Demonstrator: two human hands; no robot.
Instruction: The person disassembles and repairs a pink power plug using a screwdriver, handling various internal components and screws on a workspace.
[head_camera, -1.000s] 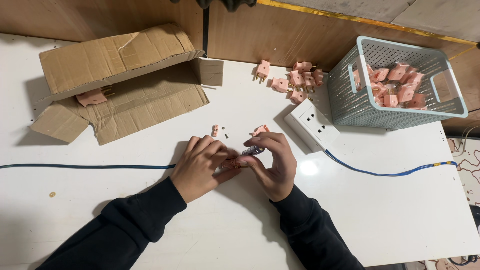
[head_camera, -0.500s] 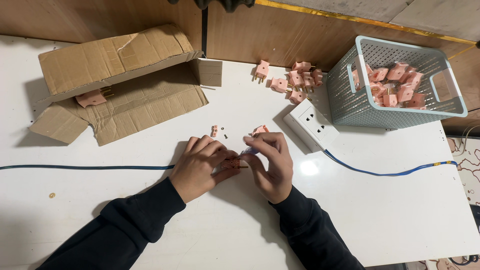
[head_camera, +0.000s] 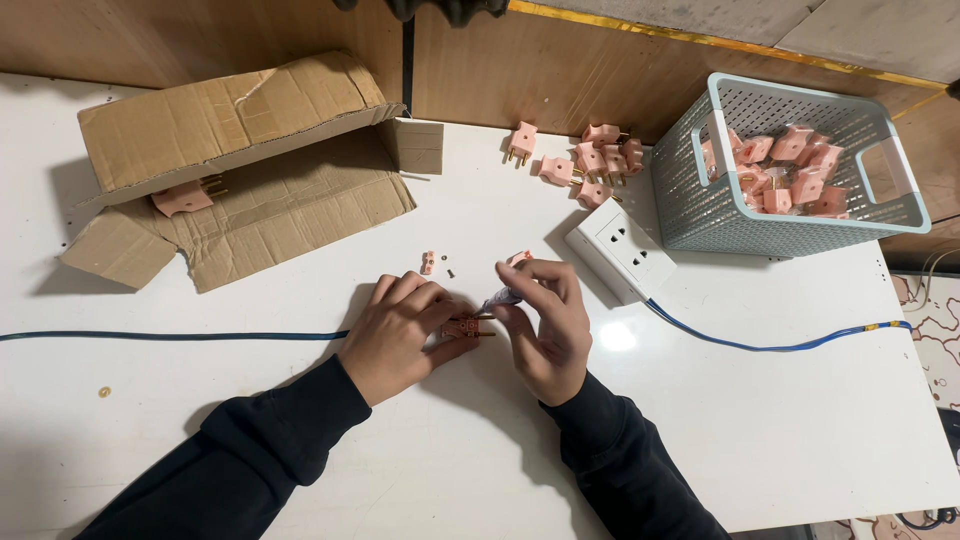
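The left hand (head_camera: 398, 332) pinches a pink plug half (head_camera: 462, 327) with brass pins against the white table (head_camera: 760, 440); the right hand (head_camera: 545, 325), touching it, grips a small grey tool (head_camera: 497, 299) just above.

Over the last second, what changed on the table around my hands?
Little changed. The right hand lifted its fingers slightly over the pink plug, which the left hand holds as before. The cardboard box, basket, socket strip and blue cable stayed put.
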